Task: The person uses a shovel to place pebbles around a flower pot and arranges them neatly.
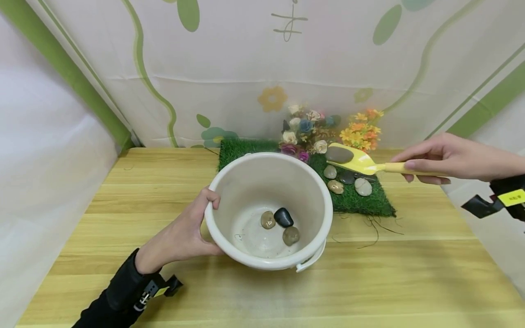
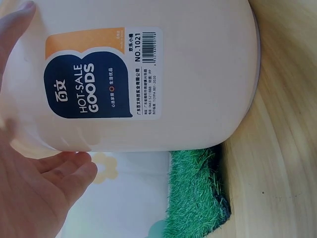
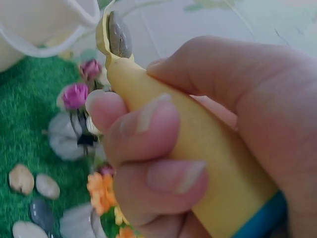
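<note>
My left hand grips the rim of a white plastic bucket at its left side, with fingers over the edge. Inside, on the bucket floor, lie a tan stone, a black stone and a brownish stone. The right hand holds a yellow toy shovel by its handle, fingers curled round it in the right wrist view. A flat grey stone rests in the shovel's scoop, right of the bucket's rim and above the grass mat. In the left wrist view a printed label shows on the bucket's wall.
Several stones, among them a pale one, lie on the green grass mat behind the bucket. Artificial roses and orange flowers stand at the mat's back. A patterned curtain hangs behind the wooden table.
</note>
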The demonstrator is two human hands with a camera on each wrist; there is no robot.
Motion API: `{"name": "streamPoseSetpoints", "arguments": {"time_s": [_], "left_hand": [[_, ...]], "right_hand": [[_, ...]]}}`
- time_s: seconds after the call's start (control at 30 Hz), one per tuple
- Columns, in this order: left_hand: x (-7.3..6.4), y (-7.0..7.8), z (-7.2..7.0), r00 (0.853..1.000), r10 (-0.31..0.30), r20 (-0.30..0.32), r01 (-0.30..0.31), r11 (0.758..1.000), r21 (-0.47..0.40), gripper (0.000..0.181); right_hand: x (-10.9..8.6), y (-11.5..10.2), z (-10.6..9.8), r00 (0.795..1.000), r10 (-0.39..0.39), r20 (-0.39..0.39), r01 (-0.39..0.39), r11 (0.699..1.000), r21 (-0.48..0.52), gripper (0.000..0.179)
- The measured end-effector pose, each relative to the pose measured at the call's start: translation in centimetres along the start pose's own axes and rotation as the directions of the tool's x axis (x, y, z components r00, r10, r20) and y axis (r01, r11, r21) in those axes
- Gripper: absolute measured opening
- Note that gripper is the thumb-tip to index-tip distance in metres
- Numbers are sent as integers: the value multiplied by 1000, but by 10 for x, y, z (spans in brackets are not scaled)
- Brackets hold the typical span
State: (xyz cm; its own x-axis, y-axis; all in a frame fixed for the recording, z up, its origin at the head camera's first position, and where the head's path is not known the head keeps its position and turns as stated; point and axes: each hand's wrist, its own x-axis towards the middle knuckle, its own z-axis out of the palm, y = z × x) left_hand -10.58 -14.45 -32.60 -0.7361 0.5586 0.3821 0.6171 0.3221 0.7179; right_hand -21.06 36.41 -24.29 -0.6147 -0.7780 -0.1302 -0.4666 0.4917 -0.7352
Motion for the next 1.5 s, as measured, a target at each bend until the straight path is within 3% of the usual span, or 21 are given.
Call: {"name": "streamPoseSetpoints", "arguments": {"time_s": [0.1, 0.33, 0.7, 1.07, 1.5], "left_hand": [[1, 2, 0, 1000, -9, 3, 9, 1000, 6, 68], [-9, -39, 7, 1000, -18, 5, 18, 1000, 16, 75], [-10, -37, 6, 999, -32, 21, 32, 999, 17, 74], [0, 0, 0, 1000, -9, 5, 8, 1000, 19, 69], [0, 1, 0, 1000, -3, 6, 3, 1000, 7, 70]], "right_hand": [[-13, 13, -1, 998, 46, -40, -46, 999, -2, 37], [-32, 47, 7, 977, 187, -99, -188, 982, 6, 33], [-46, 93, 29, 947, 307, -96, -305, 952, 35, 32], [-43, 115, 43, 952, 298, -72, -298, 954, 8, 31], [-37, 113, 43, 981, 194, -25, -195, 980, -34, 27]]}}
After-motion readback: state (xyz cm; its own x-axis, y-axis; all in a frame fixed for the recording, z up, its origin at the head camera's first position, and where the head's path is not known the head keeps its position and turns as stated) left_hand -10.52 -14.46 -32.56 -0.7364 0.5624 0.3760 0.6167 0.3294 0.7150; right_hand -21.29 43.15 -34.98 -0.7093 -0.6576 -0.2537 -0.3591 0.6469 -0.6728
